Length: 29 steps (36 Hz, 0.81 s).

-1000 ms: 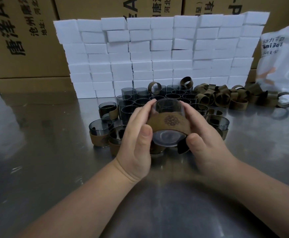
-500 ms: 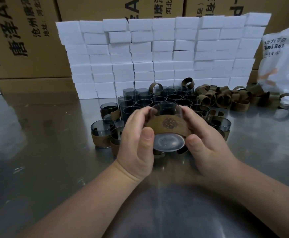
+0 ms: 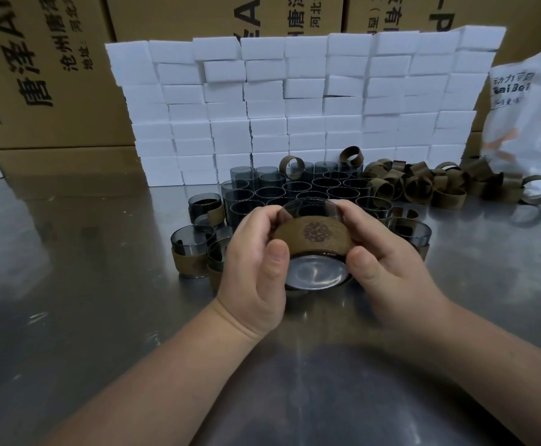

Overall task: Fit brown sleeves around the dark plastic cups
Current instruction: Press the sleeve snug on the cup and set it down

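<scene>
Both hands hold one dark plastic cup (image 3: 315, 273) tilted with its base toward me, above the steel table. A brown sleeve (image 3: 314, 235) with a round printed emblem wraps the cup's middle. My left hand (image 3: 256, 262) grips the cup's left side, thumb on the sleeve's lower edge. My right hand (image 3: 388, 262) grips the right side the same way. Behind them stands a cluster of bare dark cups (image 3: 298, 188). Sleeved cups (image 3: 190, 252) sit to the left and one (image 3: 412, 233) to the right. Loose brown sleeves (image 3: 417, 185) lie piled at the back right.
The steel table (image 3: 85, 284) stretches left and toward me. A wall of stacked white blocks (image 3: 294, 101) stands behind the cups, with cardboard boxes (image 3: 47, 75) behind that. A white plastic bag (image 3: 533, 117) leans at the far right.
The cup has tipped further so its base faces me more, and the sleeve sits lower toward the base. Both hands stayed on it.
</scene>
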### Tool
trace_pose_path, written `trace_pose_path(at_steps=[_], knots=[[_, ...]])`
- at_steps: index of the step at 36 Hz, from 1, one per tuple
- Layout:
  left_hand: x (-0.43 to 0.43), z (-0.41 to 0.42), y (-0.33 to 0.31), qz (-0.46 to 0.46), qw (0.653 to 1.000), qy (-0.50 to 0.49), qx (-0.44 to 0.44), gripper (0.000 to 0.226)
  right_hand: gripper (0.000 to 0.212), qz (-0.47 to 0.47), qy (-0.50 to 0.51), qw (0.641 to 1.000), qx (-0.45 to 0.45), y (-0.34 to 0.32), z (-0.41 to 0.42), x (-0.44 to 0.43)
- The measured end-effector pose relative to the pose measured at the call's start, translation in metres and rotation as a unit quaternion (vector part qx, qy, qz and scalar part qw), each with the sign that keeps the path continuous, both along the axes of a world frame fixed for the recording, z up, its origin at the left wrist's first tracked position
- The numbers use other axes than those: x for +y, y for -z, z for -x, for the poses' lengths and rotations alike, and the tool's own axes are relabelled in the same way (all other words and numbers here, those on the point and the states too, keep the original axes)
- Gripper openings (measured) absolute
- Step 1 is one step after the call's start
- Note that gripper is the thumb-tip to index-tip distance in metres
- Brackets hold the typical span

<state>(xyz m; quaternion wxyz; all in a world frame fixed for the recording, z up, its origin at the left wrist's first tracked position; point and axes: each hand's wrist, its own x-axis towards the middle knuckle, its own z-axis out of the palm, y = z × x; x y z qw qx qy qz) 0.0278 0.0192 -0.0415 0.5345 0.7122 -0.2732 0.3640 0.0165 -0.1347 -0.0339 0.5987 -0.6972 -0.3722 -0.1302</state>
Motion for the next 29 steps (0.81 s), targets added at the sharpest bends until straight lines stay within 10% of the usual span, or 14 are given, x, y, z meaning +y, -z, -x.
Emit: trace_pose_path(at_steps=[29], knots=[[0.0031, 0.0022, -0.0031, -0.031, 0.999, 0.039, -0.009, 0.044, 0.068, 0.029, -0.013, 0.999, -0.007, 0.0, 0.0038, -0.0005]])
